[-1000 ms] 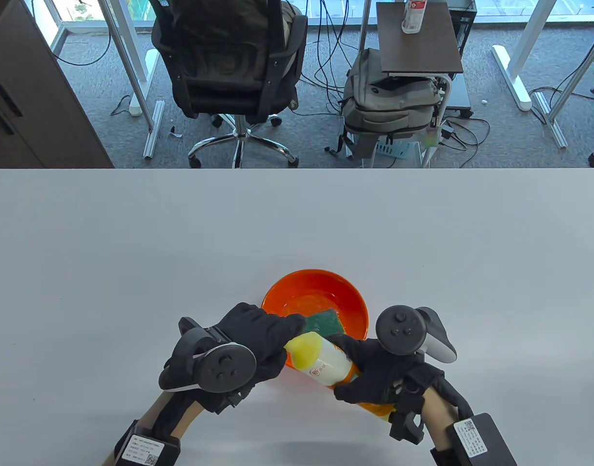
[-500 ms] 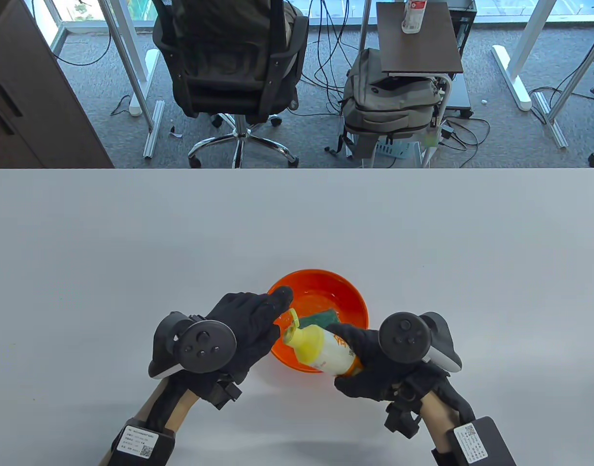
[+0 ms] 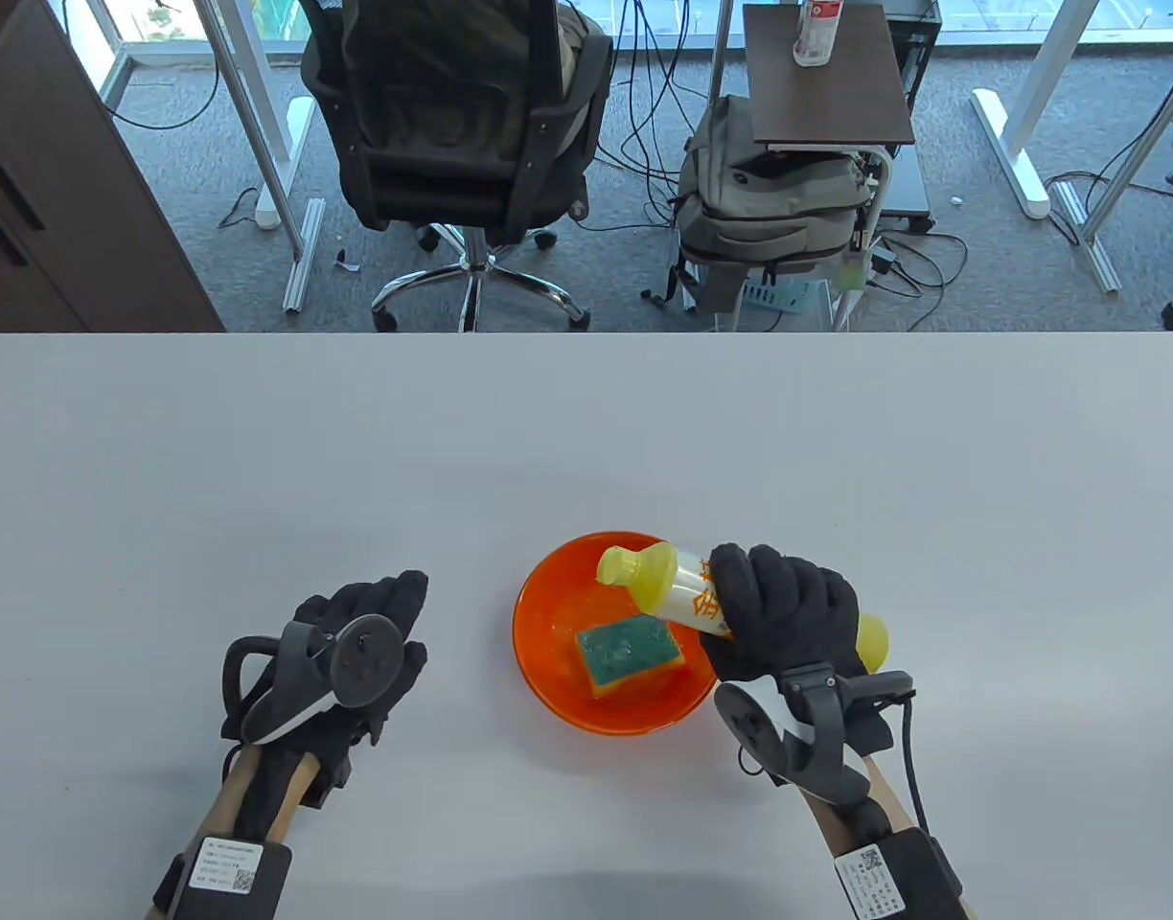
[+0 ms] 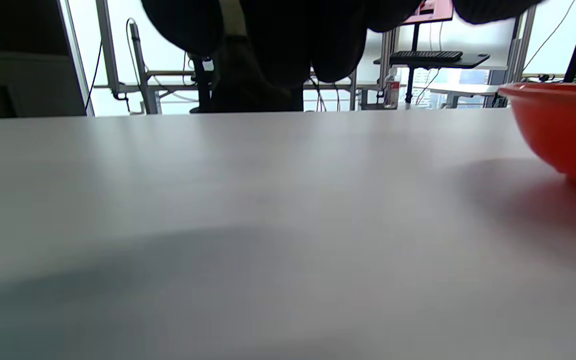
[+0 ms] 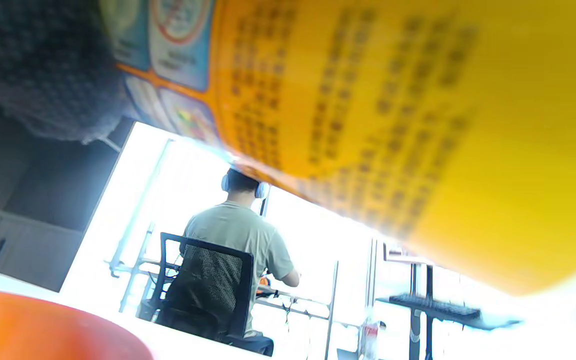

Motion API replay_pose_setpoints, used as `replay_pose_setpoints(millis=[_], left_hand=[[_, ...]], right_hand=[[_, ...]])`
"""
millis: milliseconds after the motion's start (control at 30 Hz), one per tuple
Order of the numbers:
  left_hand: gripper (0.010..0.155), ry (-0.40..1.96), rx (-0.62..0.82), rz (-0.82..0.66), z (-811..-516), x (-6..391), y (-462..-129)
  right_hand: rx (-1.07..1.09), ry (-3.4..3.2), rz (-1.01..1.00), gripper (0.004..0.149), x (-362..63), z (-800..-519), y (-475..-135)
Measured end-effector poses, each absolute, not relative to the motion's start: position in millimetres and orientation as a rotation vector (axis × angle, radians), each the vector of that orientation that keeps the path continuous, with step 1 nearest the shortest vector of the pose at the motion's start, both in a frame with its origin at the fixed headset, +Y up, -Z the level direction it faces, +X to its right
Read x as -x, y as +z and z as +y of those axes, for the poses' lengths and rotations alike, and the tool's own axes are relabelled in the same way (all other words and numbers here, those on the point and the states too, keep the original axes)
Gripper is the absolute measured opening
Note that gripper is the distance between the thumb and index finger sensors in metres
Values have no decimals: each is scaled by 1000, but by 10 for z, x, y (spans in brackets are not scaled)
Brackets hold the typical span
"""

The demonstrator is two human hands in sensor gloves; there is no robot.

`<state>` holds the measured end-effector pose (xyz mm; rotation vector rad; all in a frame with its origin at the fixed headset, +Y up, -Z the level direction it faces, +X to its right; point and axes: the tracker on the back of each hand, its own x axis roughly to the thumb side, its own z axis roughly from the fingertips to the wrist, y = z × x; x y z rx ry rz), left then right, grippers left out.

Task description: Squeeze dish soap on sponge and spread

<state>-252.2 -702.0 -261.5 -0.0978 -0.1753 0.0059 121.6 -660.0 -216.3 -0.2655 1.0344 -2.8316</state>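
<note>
A green-topped yellow sponge (image 3: 630, 654) lies in an orange bowl (image 3: 548, 661) near the table's front edge. My right hand (image 3: 778, 613) grips a yellow dish soap bottle (image 3: 668, 586) around its middle and holds it tilted, cap end toward the upper left, over the bowl's far rim. The bottle fills the right wrist view (image 5: 368, 100), blurred. My left hand (image 3: 356, 642) rests flat on the table left of the bowl, fingers spread, holding nothing. The left wrist view shows its fingers (image 4: 278, 45) at the top and the bowl's side (image 4: 563, 125) at the right.
The white table (image 3: 261, 460) stretches wide around the bowl. Beyond its far edge stand an office chair (image 3: 452, 115), a grey backpack (image 3: 769, 201) and a small side table (image 3: 826, 77).
My left hand let go of the bottle's cap end and moved left down onto the table. My right hand turned over and carried the bottle up across the bowl, uncovering the sponge.
</note>
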Motion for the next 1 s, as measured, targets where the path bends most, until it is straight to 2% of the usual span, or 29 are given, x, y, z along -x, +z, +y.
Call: replay_pose_setpoints(millis=[100, 433, 733, 1000], left_hand=[[69, 62, 135, -124, -7104, 2659, -2657], [67, 69, 189, -112, -7224, 2733, -2695], [68, 79, 180, -129, -7228, 2727, -2688], [68, 87, 187, -136, -7252, 2701, -2696]], right_hand=[[326, -2694, 1031, 85, -1041, -6635, -2138], [449, -2371, 1034, 86, -565, -6763, -2016], [484, -2320, 998, 85, -401, -6828, -1971], [468, -2357, 962, 84, -428, -6804, -1989]])
